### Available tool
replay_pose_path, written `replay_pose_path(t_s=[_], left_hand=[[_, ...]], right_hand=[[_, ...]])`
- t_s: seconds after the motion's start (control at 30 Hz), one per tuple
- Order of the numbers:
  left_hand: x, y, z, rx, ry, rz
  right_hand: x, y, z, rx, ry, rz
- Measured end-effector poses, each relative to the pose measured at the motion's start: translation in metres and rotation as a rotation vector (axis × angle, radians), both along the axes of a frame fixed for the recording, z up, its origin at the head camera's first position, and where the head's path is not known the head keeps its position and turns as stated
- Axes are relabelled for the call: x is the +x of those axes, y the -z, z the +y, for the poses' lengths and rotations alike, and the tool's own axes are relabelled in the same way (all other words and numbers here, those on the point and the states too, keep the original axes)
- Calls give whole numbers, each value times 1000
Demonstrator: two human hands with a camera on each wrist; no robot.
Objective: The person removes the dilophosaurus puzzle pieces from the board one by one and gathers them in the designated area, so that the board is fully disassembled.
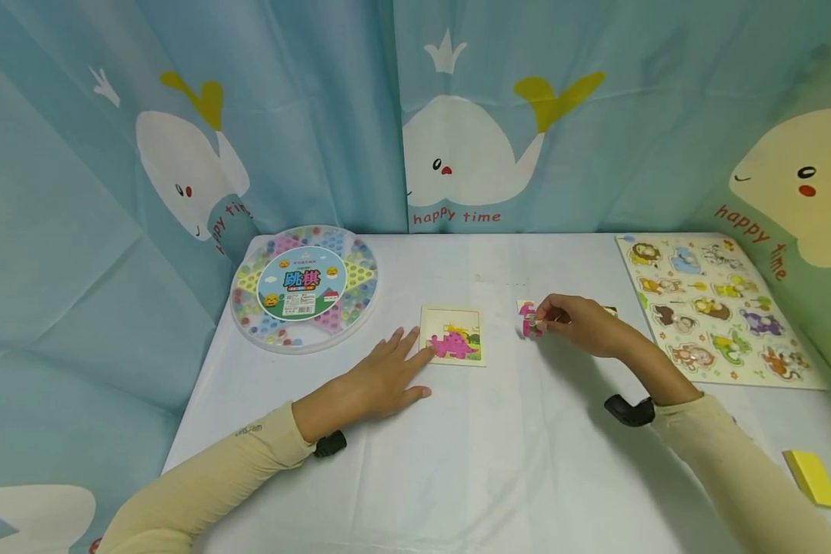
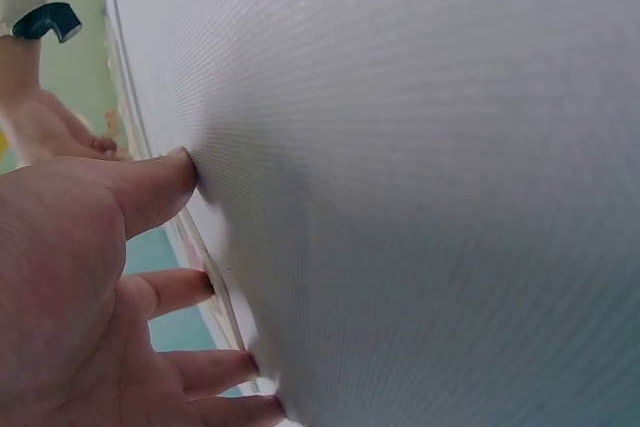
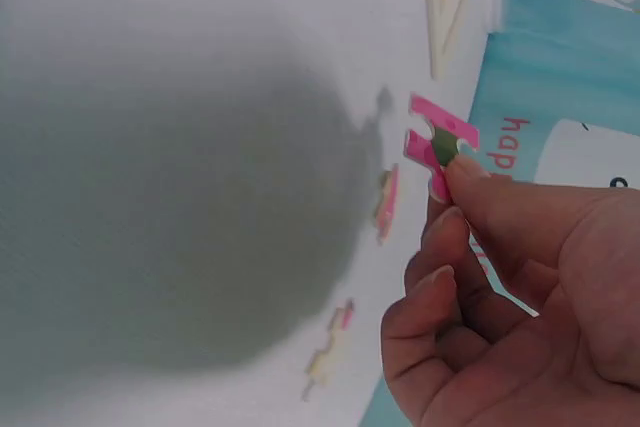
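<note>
A small square jigsaw puzzle (image 1: 452, 337) lies flat on the table, with part of a pink dinosaur picture in its frame. My left hand (image 1: 381, 378) is spread on the table, fingers straight, index fingertip at the puzzle's left edge. In the left wrist view the thumb (image 2: 150, 187) and fingertips rest on the surface. Between thumb and forefinger, my right hand (image 1: 589, 323) pinches a pink and green puzzle piece (image 3: 443, 142) above the table, right of the puzzle. Loose pieces lie below that hand: one pink-edged piece (image 3: 387, 205) and another pale piece (image 3: 330, 347).
A round Chinese checkers box (image 1: 303, 288) with coloured marbles stands at the back left. On the right lies an animal peg puzzle board (image 1: 720, 308). Near the right edge is a yellow block-like item (image 1: 813, 478). A printed curtain (image 1: 318, 115) borders the table.
</note>
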State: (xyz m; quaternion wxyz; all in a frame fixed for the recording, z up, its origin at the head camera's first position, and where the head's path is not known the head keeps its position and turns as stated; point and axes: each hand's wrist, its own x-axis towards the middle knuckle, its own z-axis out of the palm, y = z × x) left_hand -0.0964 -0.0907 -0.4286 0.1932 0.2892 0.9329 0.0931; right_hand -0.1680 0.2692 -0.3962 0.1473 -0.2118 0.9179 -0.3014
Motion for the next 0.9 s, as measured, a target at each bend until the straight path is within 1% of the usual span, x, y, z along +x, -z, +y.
replay_pose_path(t_s=[0.07, 0.17, 0.23, 0.37, 0.5, 0.6, 0.8, 0.9], left_hand=[[0, 0, 0, 3, 1, 4], [0, 0, -1, 7, 4, 8], [0, 0, 0, 11, 6, 9], [0, 0, 0, 16, 7, 7], [1, 0, 0, 17, 6, 6], [1, 0, 0, 10, 6, 4], [0, 1, 0, 2, 3, 1], [0, 1, 0, 7, 7, 4]], right_hand=[[0, 4, 1, -16, -14, -33], [0, 9, 0, -9, -9, -49], [-1, 12, -1, 22, -5, -31], [-1, 17, -5, 77, -7, 31], [-2, 20, -10, 94, -1, 69], [-1, 21, -14, 102, 17, 77], [6, 19, -29, 168, 41, 107], [8, 15, -39, 137, 36, 112]])
